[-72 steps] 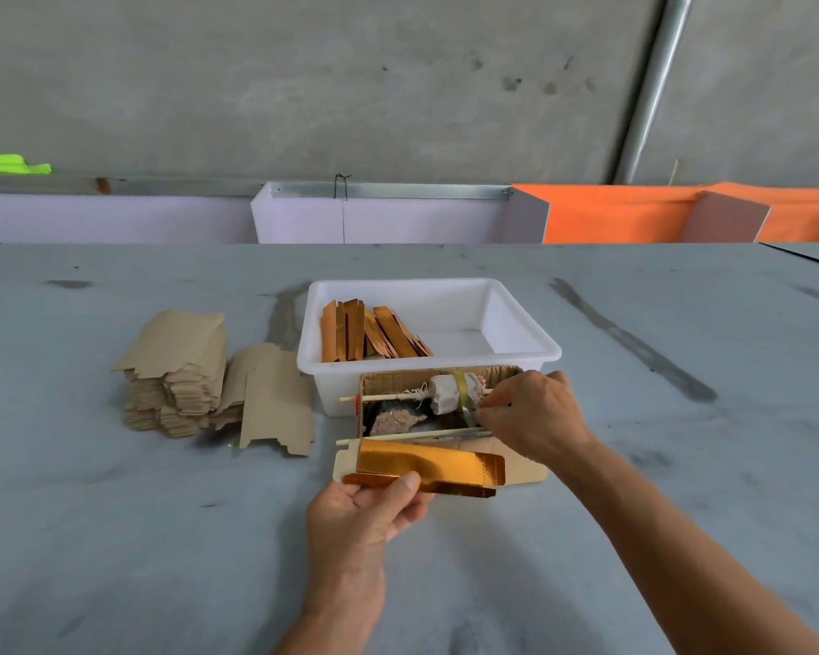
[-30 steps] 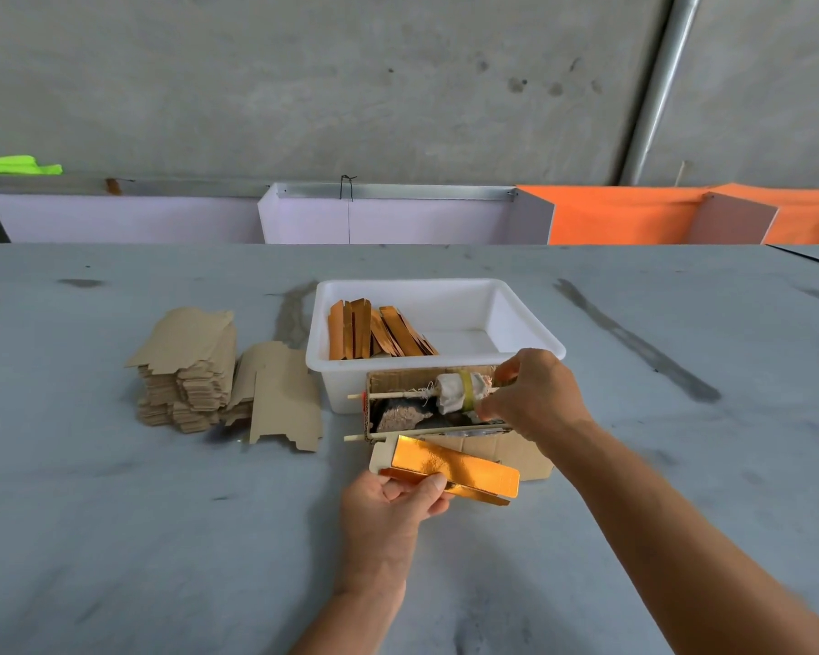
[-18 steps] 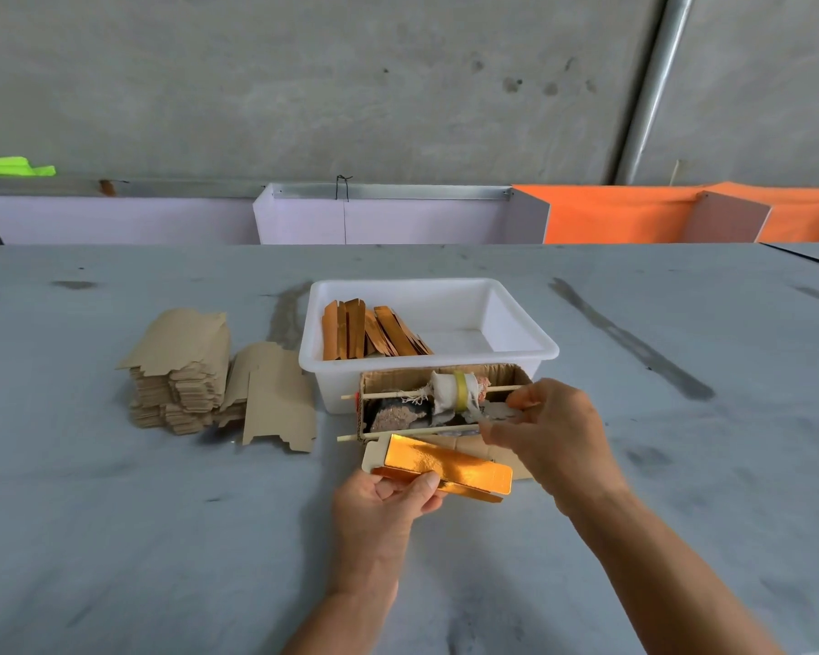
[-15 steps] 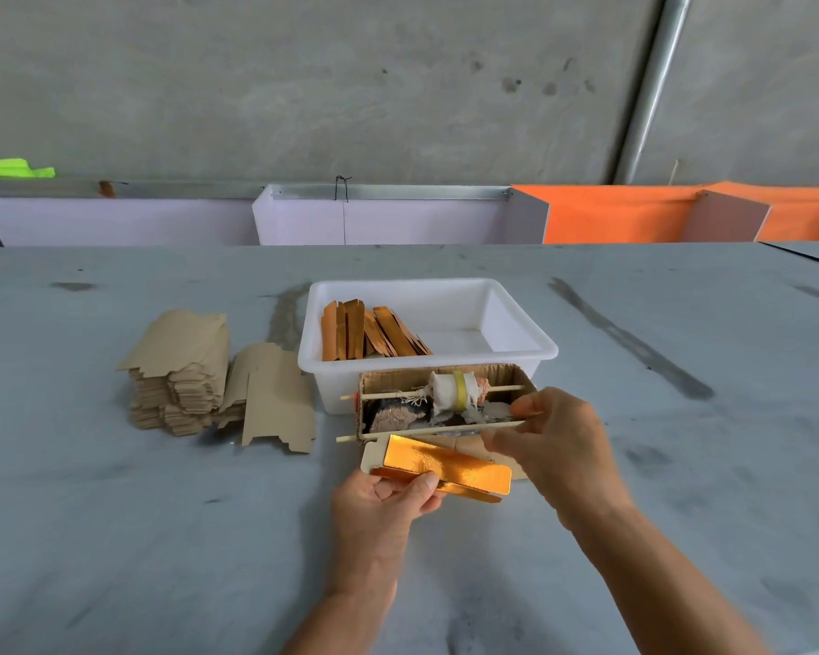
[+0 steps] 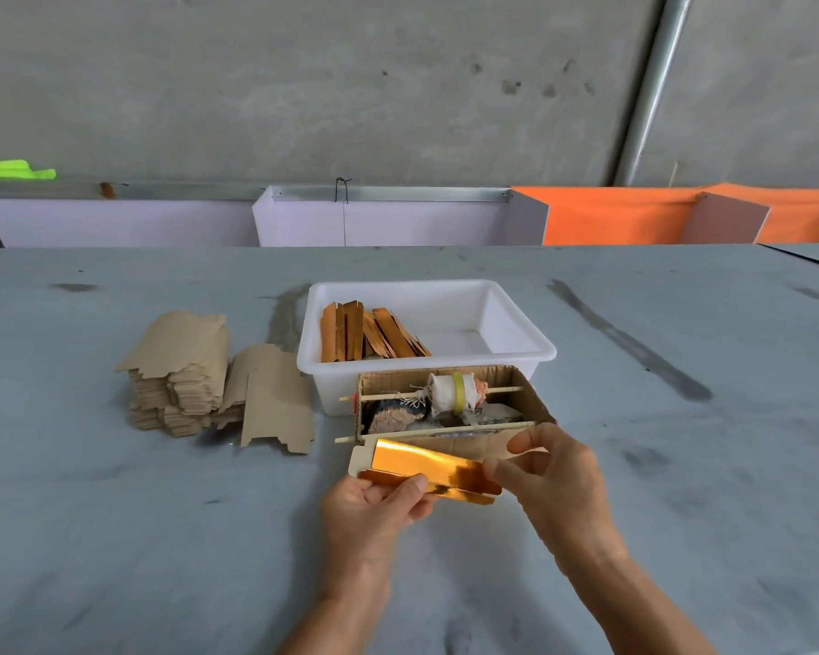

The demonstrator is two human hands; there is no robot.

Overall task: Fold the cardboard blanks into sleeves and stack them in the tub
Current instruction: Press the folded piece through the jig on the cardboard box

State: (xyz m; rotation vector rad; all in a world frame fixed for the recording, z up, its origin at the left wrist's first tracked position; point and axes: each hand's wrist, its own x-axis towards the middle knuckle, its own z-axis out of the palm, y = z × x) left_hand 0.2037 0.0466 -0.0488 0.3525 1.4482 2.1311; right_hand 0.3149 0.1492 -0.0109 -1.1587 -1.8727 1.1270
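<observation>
Now both hands hold one shiny gold sleeve (left hand curled under it, right hand pinching its end) just in front of the white tub

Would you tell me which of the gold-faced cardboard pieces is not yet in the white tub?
The gold sleeve held between the left hand and right hand, in front of the white tub; the other gold sleeves stand inside it.
</observation>
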